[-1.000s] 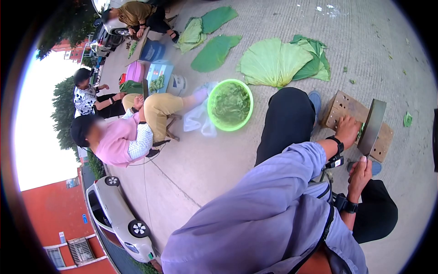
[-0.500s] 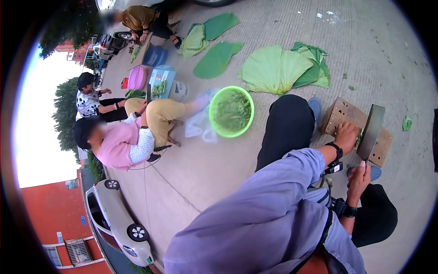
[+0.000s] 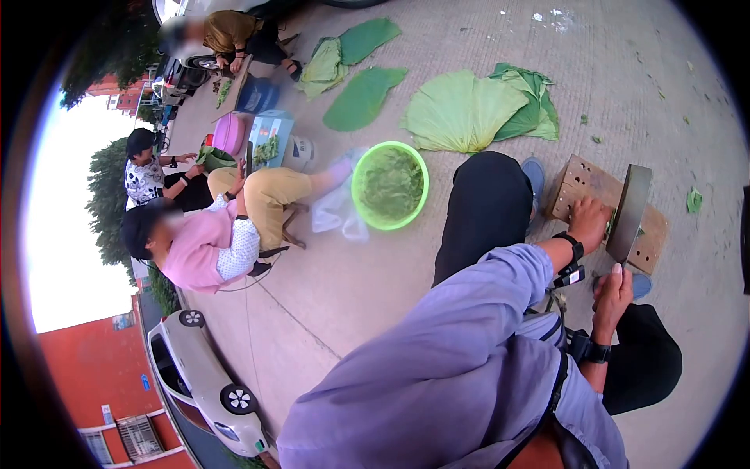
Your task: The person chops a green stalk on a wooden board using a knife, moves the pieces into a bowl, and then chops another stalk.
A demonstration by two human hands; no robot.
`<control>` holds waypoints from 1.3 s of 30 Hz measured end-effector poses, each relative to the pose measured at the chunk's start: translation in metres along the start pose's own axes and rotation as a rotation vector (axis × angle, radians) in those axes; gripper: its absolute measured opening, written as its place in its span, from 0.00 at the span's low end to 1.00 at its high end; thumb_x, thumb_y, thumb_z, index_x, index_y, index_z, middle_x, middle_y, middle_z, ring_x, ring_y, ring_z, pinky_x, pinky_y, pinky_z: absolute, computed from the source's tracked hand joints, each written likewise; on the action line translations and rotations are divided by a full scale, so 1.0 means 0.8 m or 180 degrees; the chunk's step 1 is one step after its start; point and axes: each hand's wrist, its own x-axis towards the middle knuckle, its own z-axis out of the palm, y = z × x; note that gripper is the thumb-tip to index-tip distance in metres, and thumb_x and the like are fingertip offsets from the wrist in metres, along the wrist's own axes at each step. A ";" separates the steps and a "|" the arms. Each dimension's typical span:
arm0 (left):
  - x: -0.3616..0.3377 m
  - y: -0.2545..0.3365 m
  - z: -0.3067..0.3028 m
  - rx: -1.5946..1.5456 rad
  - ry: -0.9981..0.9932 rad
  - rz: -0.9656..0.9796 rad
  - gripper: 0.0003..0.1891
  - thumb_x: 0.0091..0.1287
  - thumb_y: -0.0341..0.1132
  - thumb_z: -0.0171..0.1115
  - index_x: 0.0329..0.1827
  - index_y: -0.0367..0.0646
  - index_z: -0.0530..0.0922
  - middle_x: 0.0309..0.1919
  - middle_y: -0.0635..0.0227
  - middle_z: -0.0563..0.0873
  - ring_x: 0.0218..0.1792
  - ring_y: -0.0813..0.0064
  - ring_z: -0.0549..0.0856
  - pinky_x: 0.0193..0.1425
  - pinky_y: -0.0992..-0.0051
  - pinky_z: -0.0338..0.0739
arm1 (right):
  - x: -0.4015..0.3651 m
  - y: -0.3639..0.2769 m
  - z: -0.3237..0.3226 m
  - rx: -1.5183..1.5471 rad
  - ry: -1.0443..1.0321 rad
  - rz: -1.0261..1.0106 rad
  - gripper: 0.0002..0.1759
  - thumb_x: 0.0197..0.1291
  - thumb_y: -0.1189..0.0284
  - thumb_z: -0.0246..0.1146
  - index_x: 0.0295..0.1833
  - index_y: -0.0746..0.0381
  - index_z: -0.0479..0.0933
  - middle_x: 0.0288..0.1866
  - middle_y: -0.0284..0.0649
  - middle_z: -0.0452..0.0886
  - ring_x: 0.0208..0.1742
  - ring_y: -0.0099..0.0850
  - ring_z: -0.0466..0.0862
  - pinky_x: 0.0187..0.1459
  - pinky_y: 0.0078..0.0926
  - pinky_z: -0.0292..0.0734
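The cleaver (image 3: 629, 211) is sitting a bit lower on the block (image 3: 582, 178) than it was a moment ago, with its edge now down by the leaves (image 3: 612, 227). The left hand (image 3: 590, 221) is staying in the same spot on the block. To me this means the chopping is going on, cut after cut, and the pile is not done yet.

The left arm is reaching out from the purple sleeve, down to the block. Its hand is curling its fingers over the leaves and pinning them right beside the blade. The right hand (image 3: 612, 293) is closing tight around the cleaver's handle, with the thumb pointing up along it. The wrist is bending near the knee.

The leaves are lying on the block, between the left hand and the blade. The block is resting on the ground between the person's feet. A green bowl (image 3: 355, 187) of cut bits is sitting near the other knee, and big flat leaves (image 3: 461, 109) are lying past it.
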 end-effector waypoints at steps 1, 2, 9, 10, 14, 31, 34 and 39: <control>-0.001 0.001 0.003 -0.0023 -0.0019 0.0004 0.10 0.55 0.27 0.61 0.40 0.47 0.83 0.41 0.62 0.80 0.51 0.56 0.77 0.53 0.56 0.67 | 0.001 0.002 -0.004 -0.0105 -0.0083 -0.0016 0.19 0.80 0.57 0.52 0.38 0.58 0.68 0.23 0.31 0.72 0.19 0.19 0.71 0.20 0.19 0.63; 0.001 0.003 -0.006 -0.0039 -0.0118 -0.0019 0.10 0.56 0.27 0.61 0.39 0.47 0.84 0.41 0.62 0.80 0.51 0.56 0.77 0.52 0.57 0.67 | 0.002 0.004 -0.005 -0.0202 -0.0167 -0.0031 0.19 0.80 0.56 0.52 0.38 0.59 0.68 0.23 0.31 0.71 0.19 0.20 0.71 0.19 0.19 0.64; 0.010 -0.004 -0.012 -0.0160 -0.0157 -0.0010 0.09 0.55 0.25 0.62 0.37 0.47 0.85 0.39 0.62 0.81 0.50 0.56 0.79 0.54 0.57 0.69 | -0.005 -0.008 -0.008 -0.0159 -0.0335 0.0284 0.16 0.79 0.59 0.54 0.43 0.61 0.71 0.24 0.30 0.73 0.19 0.19 0.73 0.21 0.18 0.67; 0.011 -0.003 -0.015 -0.0101 -0.0314 -0.0047 0.10 0.54 0.25 0.63 0.39 0.47 0.85 0.39 0.61 0.82 0.49 0.54 0.79 0.55 0.55 0.70 | -0.009 -0.021 -0.002 -0.0121 -0.0219 0.0305 0.15 0.78 0.60 0.56 0.45 0.62 0.73 0.24 0.30 0.74 0.20 0.19 0.73 0.21 0.18 0.67; 0.019 -0.027 -0.003 -0.0311 -0.0373 0.0296 0.10 0.56 0.24 0.63 0.41 0.46 0.84 0.40 0.60 0.83 0.48 0.51 0.80 0.53 0.53 0.74 | -0.013 0.000 0.000 0.0010 0.0014 0.0077 0.14 0.74 0.61 0.61 0.44 0.63 0.76 0.25 0.31 0.75 0.22 0.19 0.73 0.24 0.21 0.69; 0.035 -0.036 -0.016 -0.0361 -0.0734 0.0229 0.10 0.53 0.28 0.73 0.38 0.42 0.83 0.42 0.54 0.83 0.49 0.50 0.80 0.53 0.56 0.75 | -0.030 0.032 -0.031 -0.0546 0.0091 0.0181 0.22 0.72 0.56 0.60 0.47 0.68 0.75 0.36 0.56 0.82 0.38 0.50 0.84 0.44 0.42 0.76; 0.039 -0.038 -0.014 -0.0331 -0.0844 0.0044 0.10 0.54 0.30 0.74 0.38 0.41 0.84 0.43 0.54 0.84 0.49 0.50 0.81 0.55 0.57 0.75 | -0.033 0.029 -0.031 -0.0695 0.0078 0.0186 0.22 0.72 0.56 0.60 0.47 0.68 0.75 0.37 0.59 0.82 0.41 0.54 0.85 0.45 0.45 0.77; 0.041 -0.034 -0.017 -0.0304 -0.0904 -0.0121 0.11 0.55 0.33 0.75 0.38 0.40 0.85 0.43 0.54 0.85 0.49 0.50 0.82 0.55 0.57 0.75 | -0.040 0.021 -0.033 -0.0832 -0.0018 0.0194 0.22 0.71 0.57 0.60 0.48 0.69 0.75 0.38 0.62 0.83 0.43 0.59 0.84 0.46 0.49 0.76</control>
